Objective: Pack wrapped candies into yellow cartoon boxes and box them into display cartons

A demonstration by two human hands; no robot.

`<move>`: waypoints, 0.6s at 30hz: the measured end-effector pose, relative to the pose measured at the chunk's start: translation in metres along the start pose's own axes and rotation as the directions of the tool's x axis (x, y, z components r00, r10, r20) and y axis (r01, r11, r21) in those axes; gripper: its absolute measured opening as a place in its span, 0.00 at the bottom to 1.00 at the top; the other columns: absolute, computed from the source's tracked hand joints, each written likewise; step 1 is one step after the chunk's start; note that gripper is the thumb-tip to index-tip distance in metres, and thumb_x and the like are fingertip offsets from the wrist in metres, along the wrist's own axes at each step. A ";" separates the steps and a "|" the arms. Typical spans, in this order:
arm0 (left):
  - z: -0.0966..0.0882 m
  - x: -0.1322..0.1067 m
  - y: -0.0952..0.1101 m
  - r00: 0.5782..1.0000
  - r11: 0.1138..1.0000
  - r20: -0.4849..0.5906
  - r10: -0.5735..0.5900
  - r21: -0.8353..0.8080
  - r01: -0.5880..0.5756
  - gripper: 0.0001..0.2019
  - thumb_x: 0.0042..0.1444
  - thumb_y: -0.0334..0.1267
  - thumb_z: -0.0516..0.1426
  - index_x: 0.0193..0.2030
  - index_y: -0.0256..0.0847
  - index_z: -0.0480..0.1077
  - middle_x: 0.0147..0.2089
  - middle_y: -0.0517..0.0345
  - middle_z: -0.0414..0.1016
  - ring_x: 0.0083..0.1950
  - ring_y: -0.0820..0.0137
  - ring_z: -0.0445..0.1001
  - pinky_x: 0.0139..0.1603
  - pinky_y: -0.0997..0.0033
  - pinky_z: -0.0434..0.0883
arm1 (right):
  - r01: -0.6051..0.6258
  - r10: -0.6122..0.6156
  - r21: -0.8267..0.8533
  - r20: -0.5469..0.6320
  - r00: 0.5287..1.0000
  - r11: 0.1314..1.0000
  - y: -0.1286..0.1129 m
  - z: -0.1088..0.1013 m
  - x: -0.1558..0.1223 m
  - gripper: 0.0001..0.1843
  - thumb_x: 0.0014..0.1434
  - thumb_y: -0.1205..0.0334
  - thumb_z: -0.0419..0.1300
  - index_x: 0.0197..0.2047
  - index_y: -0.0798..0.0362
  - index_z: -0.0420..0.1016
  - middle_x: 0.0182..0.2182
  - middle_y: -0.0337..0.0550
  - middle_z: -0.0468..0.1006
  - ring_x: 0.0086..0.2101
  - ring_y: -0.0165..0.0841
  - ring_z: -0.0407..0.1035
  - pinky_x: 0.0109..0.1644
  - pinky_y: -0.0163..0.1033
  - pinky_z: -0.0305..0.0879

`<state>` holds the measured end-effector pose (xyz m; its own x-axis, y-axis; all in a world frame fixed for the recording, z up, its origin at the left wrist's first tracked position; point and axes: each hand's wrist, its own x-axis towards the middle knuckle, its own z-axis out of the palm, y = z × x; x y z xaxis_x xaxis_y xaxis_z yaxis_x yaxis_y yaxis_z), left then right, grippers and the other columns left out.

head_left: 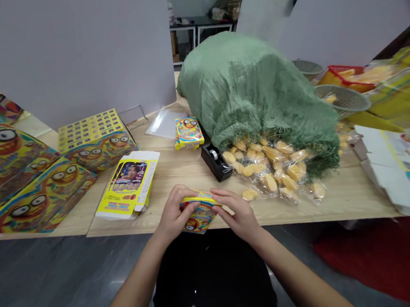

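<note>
A small yellow printed box [199,217] is held upright at the table's front edge, between both of my hands. My left hand [176,211] grips its left side, thumb across the front face. On its right, my right hand [237,211] has fingers on the top edge and the thumb near the front. Just beyond stands a black tape dispenser [216,163] with a roll of clear tape. Behind that lies another small yellow box [189,133]. To the left are flat, unfolded-looking yellow cartons [127,183].
A big green woven sack [249,86] spills several clear-wrapped yellow pieces [269,182] onto the wooden table [171,174]. Larger yellow display boxes [96,141] stand at left. Grey baskets [342,99], a red crate [349,77] and a white opened carton [393,169] are at right.
</note>
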<state>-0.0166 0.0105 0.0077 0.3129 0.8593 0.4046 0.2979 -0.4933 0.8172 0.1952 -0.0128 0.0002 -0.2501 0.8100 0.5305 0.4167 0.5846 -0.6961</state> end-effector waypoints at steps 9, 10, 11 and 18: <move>-0.002 0.006 0.000 0.975 0.997 -0.220 0.040 0.069 -0.025 0.07 0.61 0.37 0.56 0.46 0.45 0.69 0.42 0.57 0.70 0.45 0.68 0.69 0.46 0.67 0.69 | -0.297 0.319 0.178 -0.109 0.941 0.938 0.030 0.009 0.008 0.15 0.63 0.57 0.54 0.53 0.48 0.68 0.49 0.50 0.74 0.49 0.37 0.71 0.51 0.45 0.71; -0.003 0.007 -0.002 0.958 0.996 -0.284 0.046 0.086 -0.022 0.06 0.61 0.37 0.56 0.45 0.45 0.68 0.42 0.57 0.70 0.46 0.68 0.70 0.47 0.66 0.69 | -0.408 0.440 0.178 -0.212 0.873 0.895 0.041 0.011 0.009 0.19 0.62 0.54 0.55 0.55 0.50 0.65 0.48 0.50 0.74 0.47 0.38 0.71 0.49 0.46 0.71; -0.002 0.008 -0.004 0.941 0.994 -0.333 0.057 0.105 -0.023 0.05 0.61 0.37 0.56 0.44 0.45 0.68 0.42 0.57 0.69 0.46 0.68 0.70 0.47 0.67 0.69 | -0.501 0.524 0.159 -0.319 0.789 0.851 0.053 0.013 0.011 0.25 0.59 0.52 0.58 0.57 0.52 0.62 0.47 0.52 0.73 0.45 0.39 0.71 0.47 0.47 0.71; 0.003 -0.001 -0.027 0.917 0.973 -0.384 0.107 0.232 -0.016 0.05 0.60 0.37 0.57 0.43 0.43 0.68 0.43 0.56 0.69 0.48 0.67 0.70 0.48 0.63 0.70 | -0.608 0.473 -0.187 -0.470 0.745 0.771 0.099 0.040 0.020 0.45 0.53 0.55 0.62 0.67 0.61 0.47 0.57 0.66 0.64 0.55 0.52 0.62 0.59 0.60 0.58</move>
<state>-0.0226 0.0228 -0.0161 -0.0272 0.7873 0.6160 0.4940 -0.5251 0.6930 0.1965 0.0628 -0.0773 0.4214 0.8582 0.2931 0.6372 -0.0503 -0.7690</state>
